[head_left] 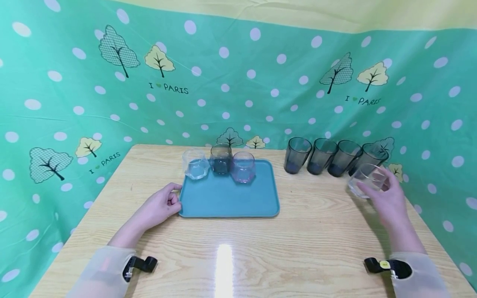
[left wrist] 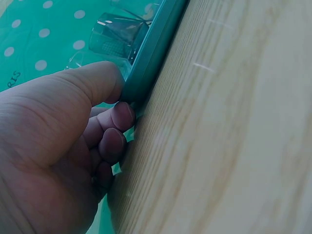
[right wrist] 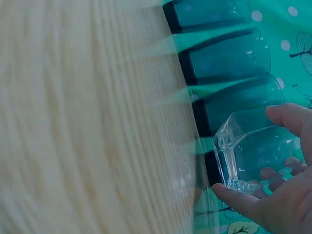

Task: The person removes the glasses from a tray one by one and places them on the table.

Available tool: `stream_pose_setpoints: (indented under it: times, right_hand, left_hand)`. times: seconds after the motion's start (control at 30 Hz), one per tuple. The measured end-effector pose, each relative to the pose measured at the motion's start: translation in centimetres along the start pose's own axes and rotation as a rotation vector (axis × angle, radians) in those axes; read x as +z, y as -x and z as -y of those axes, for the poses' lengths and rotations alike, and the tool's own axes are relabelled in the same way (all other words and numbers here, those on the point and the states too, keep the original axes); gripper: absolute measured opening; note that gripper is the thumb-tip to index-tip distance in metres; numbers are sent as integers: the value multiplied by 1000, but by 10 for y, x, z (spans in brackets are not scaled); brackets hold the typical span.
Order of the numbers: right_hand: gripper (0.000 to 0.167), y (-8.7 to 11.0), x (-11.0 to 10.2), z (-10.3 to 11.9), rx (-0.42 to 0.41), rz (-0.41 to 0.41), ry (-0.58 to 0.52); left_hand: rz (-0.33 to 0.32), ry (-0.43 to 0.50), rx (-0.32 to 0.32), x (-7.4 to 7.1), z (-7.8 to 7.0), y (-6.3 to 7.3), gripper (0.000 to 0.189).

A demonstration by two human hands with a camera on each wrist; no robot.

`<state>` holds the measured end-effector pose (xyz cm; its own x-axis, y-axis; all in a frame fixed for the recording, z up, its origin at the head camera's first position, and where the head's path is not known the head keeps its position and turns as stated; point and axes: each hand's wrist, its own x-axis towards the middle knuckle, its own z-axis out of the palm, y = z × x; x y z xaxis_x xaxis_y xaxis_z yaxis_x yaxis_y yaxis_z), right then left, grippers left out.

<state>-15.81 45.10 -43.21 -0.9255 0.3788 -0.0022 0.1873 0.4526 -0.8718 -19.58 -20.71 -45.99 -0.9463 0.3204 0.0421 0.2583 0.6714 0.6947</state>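
Observation:
A teal tray (head_left: 227,203) lies on the wooden table (head_left: 238,248), with a clear glass (head_left: 195,164), a dark glass (head_left: 221,159) and a pinkish glass (head_left: 243,167) along its far edge. My left hand (head_left: 164,205) grips the tray's left rim (left wrist: 146,68), thumb on top and fingers (left wrist: 114,129) curled under. At the right, my right hand (head_left: 385,198) holds a clear faceted glass (head_left: 367,180), (right wrist: 253,151) just above the table, in front of a row of dark glasses (head_left: 328,155), (right wrist: 219,63).
Several dark tumblers stand in a line at the table's far right. A green polka-dot cloth (head_left: 238,82) with trees hangs behind and at both sides. Bare wood lies between the tray and the near edge.

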Motion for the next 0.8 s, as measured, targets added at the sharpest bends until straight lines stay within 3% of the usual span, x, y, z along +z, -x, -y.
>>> stream_pose_setpoints:
  times: [0.8]
  right_hand:
    - [103, -4, -14, -14, 47, -27, 66]
  left_hand:
    - [5, -8, -10, -1, -2, 0, 61]
